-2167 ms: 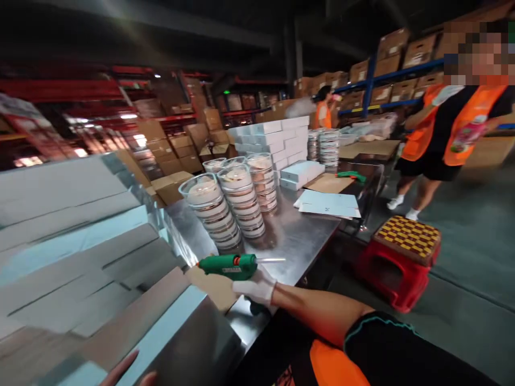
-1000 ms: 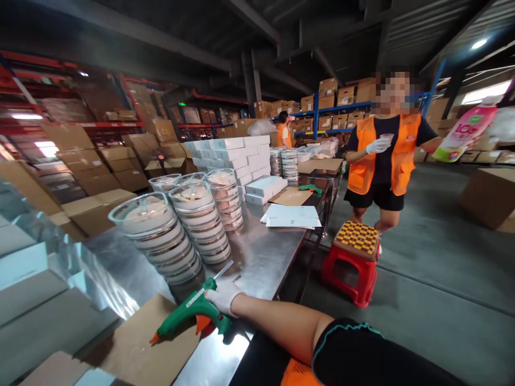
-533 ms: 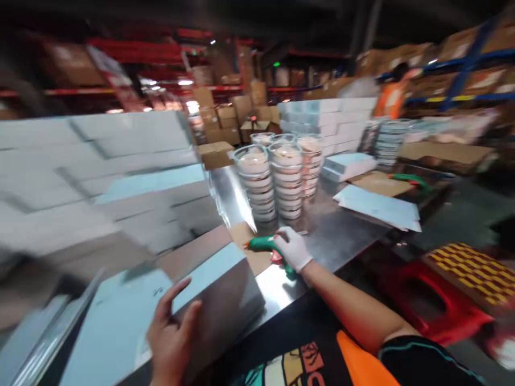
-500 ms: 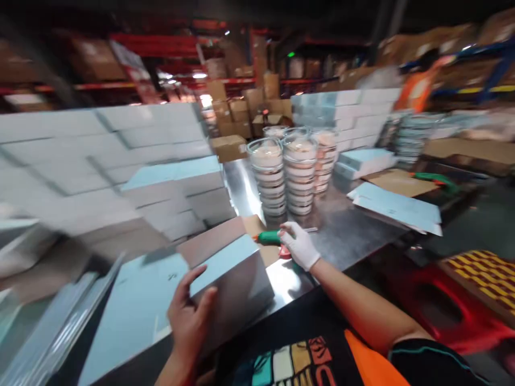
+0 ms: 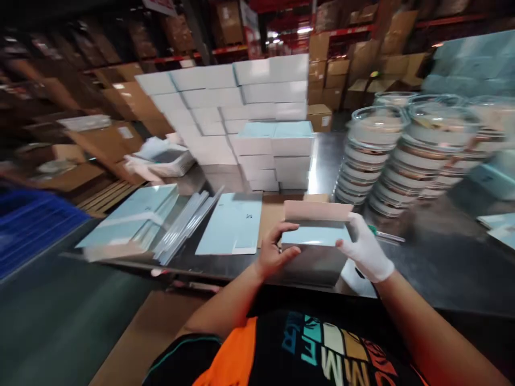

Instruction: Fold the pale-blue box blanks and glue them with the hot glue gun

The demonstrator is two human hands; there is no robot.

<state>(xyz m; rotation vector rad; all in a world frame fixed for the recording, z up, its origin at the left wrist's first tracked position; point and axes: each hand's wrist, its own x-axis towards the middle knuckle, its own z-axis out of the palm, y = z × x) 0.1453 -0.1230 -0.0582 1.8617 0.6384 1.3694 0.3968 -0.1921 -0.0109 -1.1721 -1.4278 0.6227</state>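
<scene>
A small cardboard box [image 5: 311, 265] with a pale blue top panel and a raised flap sits at the table's front edge. My bare left hand [image 5: 277, 249] grips its left end, thumb and fingers on either side of the blue panel. At the right end, my right hand [image 5: 368, 249] in a white glove holds the box, its thumb on the front edge. Just beyond the glove shows a bit of a green tool [image 5: 373, 229], mostly hidden. A flat pale blue sheet [image 5: 231, 220] lies to the left of my left hand.
Stacked white boxes [image 5: 273, 107] rise behind. To the right stand piles of round glass containers [image 5: 378, 145]. Left along the table [image 5: 426, 268] lie clear plastic strips [image 5: 187, 225] and a strapped blue stack [image 5: 132, 214]. A blue crate [image 5: 36, 230] stands far left.
My right hand has left the green tool and come onto the right end of the box. My left hand stays at the box's left end. The view has swung left.
</scene>
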